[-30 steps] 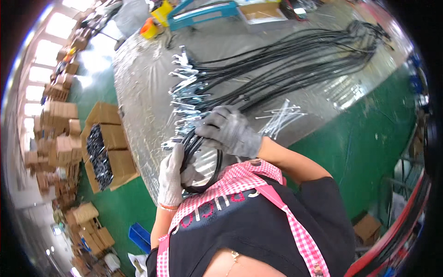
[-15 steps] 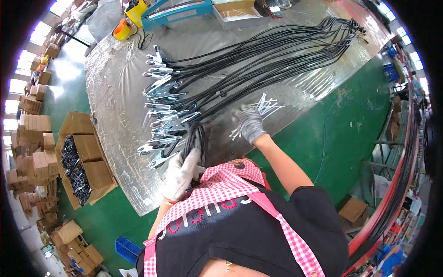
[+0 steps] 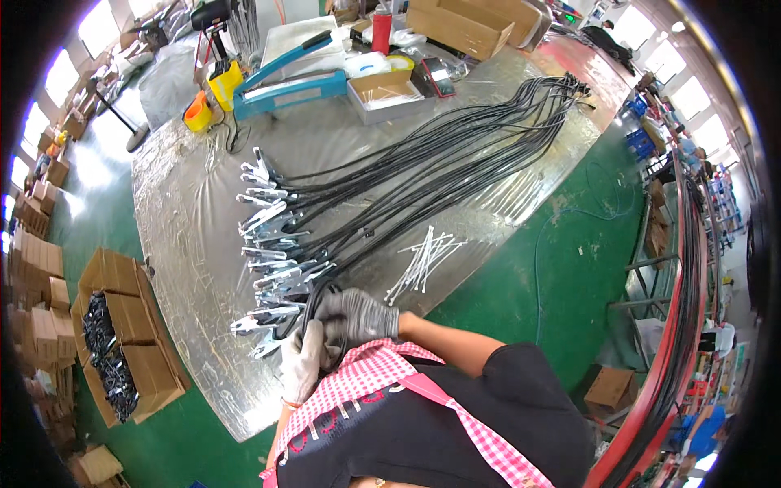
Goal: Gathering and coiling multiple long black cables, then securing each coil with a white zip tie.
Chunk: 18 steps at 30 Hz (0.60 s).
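My left hand (image 3: pixel 299 364), in a white glove, grips a coiled bundle of black cable (image 3: pixel 312 302) at the near edge of the table. Against the same coil my right hand (image 3: pixel 358 315), in a grey striped glove, has its fingers curled in; whether it also pinches something thin is hidden. A row of silver metal spring clamps (image 3: pixel 268 218) lies just beyond, and long black cables (image 3: pixel 431 154) run from them toward the far right. To the right of my hands is a loose pile of white cable ties (image 3: pixel 425 262).
Film covers the table (image 3: pixel 191 325). At its far side are a blue tool (image 3: pixel 289 93), a shallow box of ties (image 3: pixel 390 104), an orange tape roll (image 3: pixel 197 114) and a red bottle (image 3: pixel 381 31). A carton of black parts (image 3: pixel 146 374) stands on the floor at left.
My right hand has left the cable ties and come left to the coil beside my left hand. The view has tilted up, showing more of the table's far side.
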Motion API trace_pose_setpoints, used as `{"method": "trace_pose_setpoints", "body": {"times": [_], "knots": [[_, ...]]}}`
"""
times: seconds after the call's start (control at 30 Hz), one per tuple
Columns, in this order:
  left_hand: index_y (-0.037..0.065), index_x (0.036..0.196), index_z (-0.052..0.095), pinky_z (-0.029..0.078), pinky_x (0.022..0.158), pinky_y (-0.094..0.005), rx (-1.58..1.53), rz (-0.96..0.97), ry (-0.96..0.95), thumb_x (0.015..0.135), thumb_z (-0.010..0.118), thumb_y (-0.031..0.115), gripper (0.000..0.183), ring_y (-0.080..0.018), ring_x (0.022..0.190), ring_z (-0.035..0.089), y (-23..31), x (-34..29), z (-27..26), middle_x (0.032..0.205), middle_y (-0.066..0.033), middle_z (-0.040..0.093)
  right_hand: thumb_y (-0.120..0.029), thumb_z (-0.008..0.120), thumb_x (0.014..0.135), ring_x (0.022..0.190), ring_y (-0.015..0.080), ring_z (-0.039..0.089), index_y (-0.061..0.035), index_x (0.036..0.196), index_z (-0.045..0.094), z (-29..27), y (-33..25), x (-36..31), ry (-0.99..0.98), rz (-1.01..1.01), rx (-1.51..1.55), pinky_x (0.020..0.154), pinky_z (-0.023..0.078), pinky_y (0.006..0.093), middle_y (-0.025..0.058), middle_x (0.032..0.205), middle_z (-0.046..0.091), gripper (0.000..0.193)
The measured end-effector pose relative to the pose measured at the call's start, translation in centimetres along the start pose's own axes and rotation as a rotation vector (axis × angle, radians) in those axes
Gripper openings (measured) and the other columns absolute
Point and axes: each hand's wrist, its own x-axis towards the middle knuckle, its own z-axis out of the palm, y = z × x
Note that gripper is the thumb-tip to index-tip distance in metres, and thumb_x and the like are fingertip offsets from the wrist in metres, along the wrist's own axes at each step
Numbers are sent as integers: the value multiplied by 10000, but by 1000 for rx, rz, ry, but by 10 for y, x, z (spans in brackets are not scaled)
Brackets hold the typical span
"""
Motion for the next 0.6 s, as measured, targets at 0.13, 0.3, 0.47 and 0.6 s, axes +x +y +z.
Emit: {"method": "trace_pose_setpoints", "body": {"times": [0.13,0.3,0.47,0.6], "knots": [[44,775,616,342,425,-223,103,49,25,909,615,280,271,-64,456,480,-6,0,-6,559,17,538,-191,686,826,882,157,620,-3,1069,632,31,10,-22,-12,227,313,805,484,318,116,925,685,311],[14,782,586,372,439,-227,-16,15,42,908,613,302,316,-94,459,509,-10,1,-13,565,-9,537,-204,717,817,856,146,625,-27,997,686,22,30,-65,-28,355,200,804,487,308,84,885,690,255],[-4,899,590,445,580,-234,17,-7,-158,909,593,312,316,-123,587,577,-1,-3,-17,673,-39,585,-164,705,837,841,135,623,-28,1013,682,29,31,-73,72,454,215,780,499,299,63,916,688,224],[10,1044,596,461,724,-266,323,-30,-257,877,610,278,316,-130,755,577,10,-16,-13,811,-72,633,-175,678,870,894,141,622,-61,1074,659,53,33,-48,298,347,902,796,512,312,30,952,682,235]]}}
